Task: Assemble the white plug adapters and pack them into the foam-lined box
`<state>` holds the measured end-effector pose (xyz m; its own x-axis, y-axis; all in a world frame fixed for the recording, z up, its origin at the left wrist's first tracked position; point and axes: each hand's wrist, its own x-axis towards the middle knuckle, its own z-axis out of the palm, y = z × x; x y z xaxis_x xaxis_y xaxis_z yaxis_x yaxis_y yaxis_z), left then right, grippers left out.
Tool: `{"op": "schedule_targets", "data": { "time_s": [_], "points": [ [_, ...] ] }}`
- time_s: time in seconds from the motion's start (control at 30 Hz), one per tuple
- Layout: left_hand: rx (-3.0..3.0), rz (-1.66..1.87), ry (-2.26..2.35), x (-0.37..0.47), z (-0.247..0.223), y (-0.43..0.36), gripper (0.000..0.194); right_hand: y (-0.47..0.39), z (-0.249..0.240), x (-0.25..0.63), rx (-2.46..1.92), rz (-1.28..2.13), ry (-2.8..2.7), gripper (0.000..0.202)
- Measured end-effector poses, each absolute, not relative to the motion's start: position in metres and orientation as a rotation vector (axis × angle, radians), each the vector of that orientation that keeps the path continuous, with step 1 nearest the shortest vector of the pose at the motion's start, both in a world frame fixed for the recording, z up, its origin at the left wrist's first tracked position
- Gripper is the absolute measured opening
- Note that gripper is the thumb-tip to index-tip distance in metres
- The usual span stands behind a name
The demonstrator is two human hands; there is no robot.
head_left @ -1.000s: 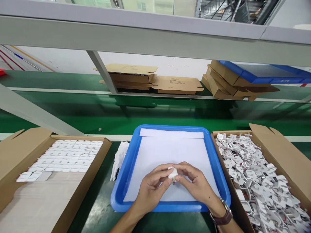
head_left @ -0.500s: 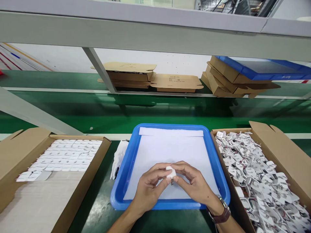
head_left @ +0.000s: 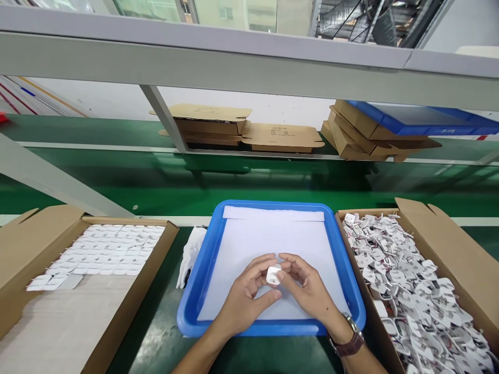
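Observation:
Over the tray, my right hand (head_left: 306,284) pinches a small white square plastic part (head_left: 273,275) between thumb and fingers. The part is tilted, with a flat face toward me and rounded corners. My left hand (head_left: 249,293) is open at the part's left side, its thumb spread away below and its fingers curved close to the part's edge. Whether those fingertips touch it I cannot tell. Beneath both hands lies a blue tray (head_left: 195,291) lined with a white sheet (head_left: 273,236).
On the left, a cardboard box (head_left: 128,306) holds rows of flat white parts (head_left: 113,249). To the right, another box (head_left: 456,249) is heaped with loose white parts (head_left: 413,283). White cloth (head_left: 191,254) lies beside the tray. Flattened cartons (head_left: 280,136) rest on the shelf behind.
The white part has turned so that its flat face shows, and its metal bit is no longer visible. My left thumb has come away from it. The view has tipped up slightly.

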<state>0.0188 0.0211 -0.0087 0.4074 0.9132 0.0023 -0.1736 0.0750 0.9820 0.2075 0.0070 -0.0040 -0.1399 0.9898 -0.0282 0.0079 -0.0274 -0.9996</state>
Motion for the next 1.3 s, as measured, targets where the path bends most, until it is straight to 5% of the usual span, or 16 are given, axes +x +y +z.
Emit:
{"op": "schedule_targets", "data": {
  "time_s": [0.43,0.7,0.9,1.3],
  "points": [
    [1.774,1.179,1.185,0.007,0.018,0.014,0.036,0.006,-0.015,0.212,-1.49,1.168,-1.372,0.054],
    [1.977,1.023,2.227,-0.169,0.074,0.02,0.036,0.012,-0.028,0.223,-1.685,1.243,-1.497,0.058],
    [1.838,0.596,2.594,-0.293,0.045,0.036,0.045,0.015,-0.037,0.225,-1.634,1.109,-1.534,0.053],
    [1.91,0.521,2.636,-0.32,-0.009,0.049,0.034,0.014,-0.025,0.219,-1.727,1.391,-1.484,0.07]
  ]
}}
